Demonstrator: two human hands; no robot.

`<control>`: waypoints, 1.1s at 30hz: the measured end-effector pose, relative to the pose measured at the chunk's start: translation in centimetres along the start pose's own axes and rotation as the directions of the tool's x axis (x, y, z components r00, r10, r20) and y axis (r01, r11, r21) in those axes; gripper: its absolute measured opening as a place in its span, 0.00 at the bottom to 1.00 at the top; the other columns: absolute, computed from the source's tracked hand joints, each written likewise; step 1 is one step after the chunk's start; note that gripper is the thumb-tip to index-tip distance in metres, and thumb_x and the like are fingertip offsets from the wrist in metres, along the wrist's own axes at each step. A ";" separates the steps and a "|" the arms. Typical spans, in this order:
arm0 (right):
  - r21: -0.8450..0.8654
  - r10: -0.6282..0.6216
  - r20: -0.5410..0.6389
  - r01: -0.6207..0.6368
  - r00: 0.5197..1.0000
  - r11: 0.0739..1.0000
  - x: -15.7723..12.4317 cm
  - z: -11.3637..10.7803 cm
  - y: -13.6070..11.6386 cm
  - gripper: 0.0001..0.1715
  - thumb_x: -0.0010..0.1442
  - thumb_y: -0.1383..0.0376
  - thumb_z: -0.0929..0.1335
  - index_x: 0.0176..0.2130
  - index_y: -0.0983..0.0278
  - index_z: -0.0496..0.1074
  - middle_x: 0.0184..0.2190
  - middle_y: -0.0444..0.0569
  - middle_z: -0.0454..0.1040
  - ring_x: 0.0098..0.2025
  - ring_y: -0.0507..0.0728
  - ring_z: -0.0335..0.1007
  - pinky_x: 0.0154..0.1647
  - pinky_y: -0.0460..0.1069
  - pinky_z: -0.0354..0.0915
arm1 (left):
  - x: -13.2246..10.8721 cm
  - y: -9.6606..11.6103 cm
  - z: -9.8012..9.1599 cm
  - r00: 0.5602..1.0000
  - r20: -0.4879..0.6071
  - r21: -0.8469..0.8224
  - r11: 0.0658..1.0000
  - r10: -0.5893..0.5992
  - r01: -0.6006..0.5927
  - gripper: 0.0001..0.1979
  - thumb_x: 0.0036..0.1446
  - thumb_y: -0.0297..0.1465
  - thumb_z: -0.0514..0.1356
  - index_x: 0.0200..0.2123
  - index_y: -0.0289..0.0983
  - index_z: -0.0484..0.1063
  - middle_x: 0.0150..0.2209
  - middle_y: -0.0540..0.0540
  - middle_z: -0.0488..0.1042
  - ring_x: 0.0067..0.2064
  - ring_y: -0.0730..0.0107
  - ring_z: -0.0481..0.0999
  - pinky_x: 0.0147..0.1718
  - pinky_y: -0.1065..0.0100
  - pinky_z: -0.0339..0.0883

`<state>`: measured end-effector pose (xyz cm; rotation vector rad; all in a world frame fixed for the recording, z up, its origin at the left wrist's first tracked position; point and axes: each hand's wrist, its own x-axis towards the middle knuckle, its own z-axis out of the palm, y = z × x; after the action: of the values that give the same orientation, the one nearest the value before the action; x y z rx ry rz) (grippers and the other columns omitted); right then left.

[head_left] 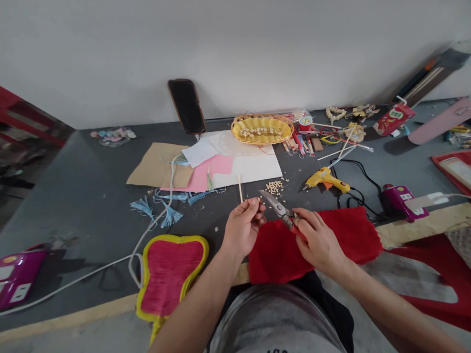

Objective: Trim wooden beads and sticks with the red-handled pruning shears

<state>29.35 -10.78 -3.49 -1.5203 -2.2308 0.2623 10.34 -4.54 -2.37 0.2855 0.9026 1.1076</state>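
Note:
My left hand (243, 226) is closed in a pinch on a thin wooden stick (240, 188) that points away from me. My right hand (317, 240) grips the red handles of a pair of scissors (276, 208), whose metal blades point left toward the left fingertips. Both hands hover over a piece of red fuzzy cloth (342, 236) lying at the near edge of the grey table (91, 196). A small heap of pale beads (274, 187) lies just beyond the blades.
A yellow glue gun (326, 179) with a black cord lies right of the beads. A yellow wicker basket (262, 129), white, pink and brown sheets (250, 166), blue tassels (166, 206), a red-and-yellow fan (170, 270) and a phone (187, 106) leaning on the wall surround them.

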 end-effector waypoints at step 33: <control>0.823 0.223 0.234 -0.315 0.946 0.474 5.1 -0.6 -0.6 0.07 0.58 0.67 0.65 0.40 0.59 0.65 0.37 0.45 0.68 0.36 0.54 0.65 0.41 0.49 0.65 | 3.7 4.0 -3.1 0.996 0.078 0.055 0.998 0.038 -0.043 0.13 0.39 0.27 0.73 0.31 0.33 0.78 0.28 0.49 0.76 0.27 0.79 0.73 0.25 0.76 0.70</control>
<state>27.53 -6.36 -1.54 -1.2335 -1.4351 1.3491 5.96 -0.28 -3.67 0.3925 0.8636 1.1021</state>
